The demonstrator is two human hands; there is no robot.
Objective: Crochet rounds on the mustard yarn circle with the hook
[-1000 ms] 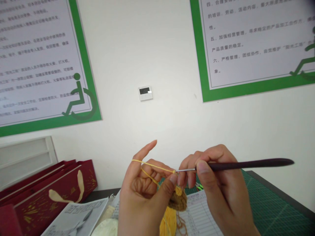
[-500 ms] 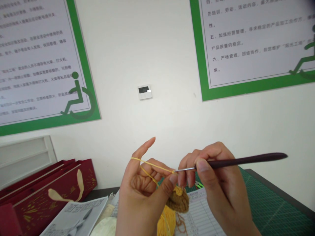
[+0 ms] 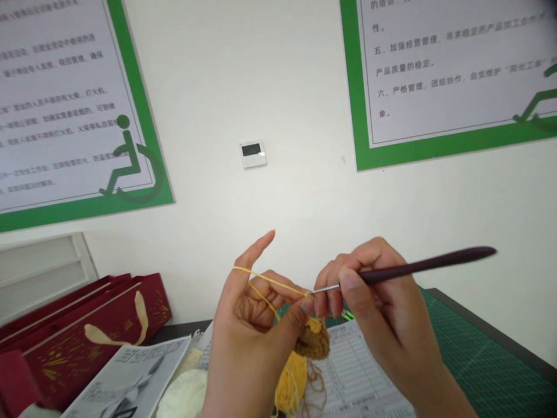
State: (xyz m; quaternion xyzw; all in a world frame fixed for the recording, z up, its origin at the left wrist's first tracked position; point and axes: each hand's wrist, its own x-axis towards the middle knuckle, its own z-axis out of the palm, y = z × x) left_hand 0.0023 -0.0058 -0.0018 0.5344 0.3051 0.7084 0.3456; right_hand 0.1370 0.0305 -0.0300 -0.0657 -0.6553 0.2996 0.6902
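My left hand (image 3: 256, 319) is raised in front of me with the forefinger stretched up and a yellow yarn strand (image 3: 270, 281) running over it. Its thumb and other fingers pinch a small brown and yellow crochet piece (image 3: 313, 342). My right hand (image 3: 383, 307) grips a dark-handled crochet hook (image 3: 418, 267), whose metal tip meets the yarn at my left thumb. More yellow yarn (image 3: 289, 383) hangs below the piece.
A green cutting mat (image 3: 478, 360) covers the table at right, with a printed form sheet (image 3: 357, 371) on it. Red gift bags (image 3: 87, 331), a printed leaflet (image 3: 130, 383) and a cream yarn ball (image 3: 185, 395) lie at left. Green-framed posters (image 3: 435, 75) hang on the wall.
The hook's handle has tilted upward at its far end. Both hands sit slightly higher in view, and the view has dipped a little.
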